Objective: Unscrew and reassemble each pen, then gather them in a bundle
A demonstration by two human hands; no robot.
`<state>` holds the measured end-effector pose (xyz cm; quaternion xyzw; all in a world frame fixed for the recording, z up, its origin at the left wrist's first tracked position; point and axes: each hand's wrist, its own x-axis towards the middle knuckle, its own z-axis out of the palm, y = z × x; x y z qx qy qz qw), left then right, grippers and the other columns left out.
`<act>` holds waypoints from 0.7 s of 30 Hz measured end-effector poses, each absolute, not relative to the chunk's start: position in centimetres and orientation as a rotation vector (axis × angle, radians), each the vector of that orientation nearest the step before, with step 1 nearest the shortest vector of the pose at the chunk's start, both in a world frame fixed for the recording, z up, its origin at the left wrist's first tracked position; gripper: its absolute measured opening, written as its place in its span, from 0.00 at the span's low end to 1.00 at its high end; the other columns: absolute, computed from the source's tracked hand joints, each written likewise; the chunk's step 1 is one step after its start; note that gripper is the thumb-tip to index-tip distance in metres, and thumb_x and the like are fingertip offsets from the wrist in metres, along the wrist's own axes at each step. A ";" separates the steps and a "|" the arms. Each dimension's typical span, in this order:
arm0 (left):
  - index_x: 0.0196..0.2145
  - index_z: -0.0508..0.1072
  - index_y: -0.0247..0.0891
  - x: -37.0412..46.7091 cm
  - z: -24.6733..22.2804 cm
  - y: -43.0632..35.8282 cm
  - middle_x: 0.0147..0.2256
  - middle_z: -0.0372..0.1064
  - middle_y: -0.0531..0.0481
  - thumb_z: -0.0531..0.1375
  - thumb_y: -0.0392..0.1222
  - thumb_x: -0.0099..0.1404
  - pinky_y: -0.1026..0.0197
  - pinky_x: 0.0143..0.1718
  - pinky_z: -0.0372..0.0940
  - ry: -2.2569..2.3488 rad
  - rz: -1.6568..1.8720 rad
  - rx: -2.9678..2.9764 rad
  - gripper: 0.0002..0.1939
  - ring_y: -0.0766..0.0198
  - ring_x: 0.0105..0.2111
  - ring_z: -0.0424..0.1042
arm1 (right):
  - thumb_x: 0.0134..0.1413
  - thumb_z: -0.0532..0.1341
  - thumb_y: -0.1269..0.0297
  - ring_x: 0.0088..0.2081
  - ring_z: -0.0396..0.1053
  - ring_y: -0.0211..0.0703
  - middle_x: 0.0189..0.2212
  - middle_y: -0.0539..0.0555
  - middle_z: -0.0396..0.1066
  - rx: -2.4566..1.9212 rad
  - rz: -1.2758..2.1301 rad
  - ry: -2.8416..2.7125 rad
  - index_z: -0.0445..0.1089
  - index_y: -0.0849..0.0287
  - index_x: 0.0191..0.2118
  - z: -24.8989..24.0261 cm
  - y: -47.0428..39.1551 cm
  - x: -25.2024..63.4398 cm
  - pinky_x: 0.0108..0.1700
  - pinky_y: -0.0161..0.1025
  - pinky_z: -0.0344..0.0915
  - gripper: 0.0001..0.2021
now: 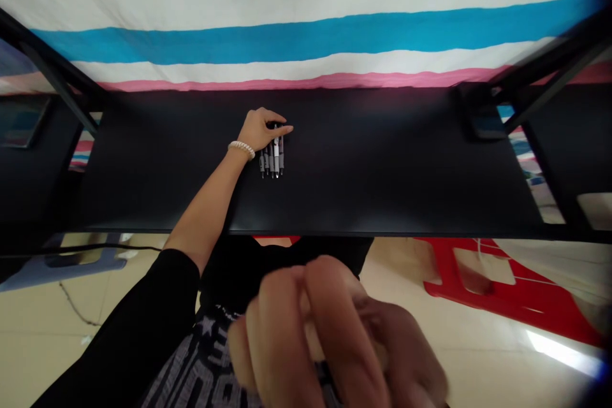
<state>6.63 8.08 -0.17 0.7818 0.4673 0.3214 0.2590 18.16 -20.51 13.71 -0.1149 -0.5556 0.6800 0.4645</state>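
Several grey and dark pens (272, 162) lie side by side on the black table, tips toward me. My left hand (261, 130), with a pale braided band at the wrist, rests at their far ends. Its thumb and index finger reach over the tops of the pens with their tips apart; whether it grips any pen is unclear. Close to the camera, my right hand (320, 331) is raised in front of my body, blurred, with its fingers curled. Anything inside those fingers is hidden.
A black table (382, 159) stretches across the view, with dark metal frames at both sides. Behind it hangs a striped cloth (306, 41). A red stool (516, 293) stands below at the right, a blue-grey one (86, 264) at the left. A dark cable crosses the left.
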 end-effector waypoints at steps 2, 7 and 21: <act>0.39 0.83 0.41 6.5 0.0 8.0 0.38 0.81 0.46 0.67 0.55 0.63 0.51 0.47 0.70 1.256 0.882 2.120 0.15 0.57 0.37 0.77 | 0.59 0.50 0.42 0.28 0.75 0.49 0.34 0.50 0.75 -0.183 1.736 -1.171 0.68 0.29 0.53 13.7 -19.4 17.6 0.27 0.47 0.72 0.19; 0.40 0.83 0.41 6.1 0.2 7.6 0.40 0.82 0.47 0.60 0.51 0.70 0.54 0.48 0.69 1.225 0.914 2.161 0.15 0.57 0.41 0.78 | 0.59 0.64 0.64 0.45 0.71 0.50 0.46 0.57 0.72 -1.043 1.033 -1.624 0.71 0.53 0.50 8.0 -15.5 18.3 0.50 0.51 0.71 0.13; 0.39 0.83 0.43 6.4 -0.3 7.1 0.44 0.81 0.48 0.66 0.46 0.66 0.53 0.52 0.71 1.188 0.927 2.180 0.08 0.56 0.46 0.79 | 0.44 0.61 0.24 0.66 0.51 0.77 0.67 0.75 0.49 -1.672 0.266 -2.128 0.45 0.64 0.72 -0.6 -4.7 20.3 0.63 0.70 0.52 0.61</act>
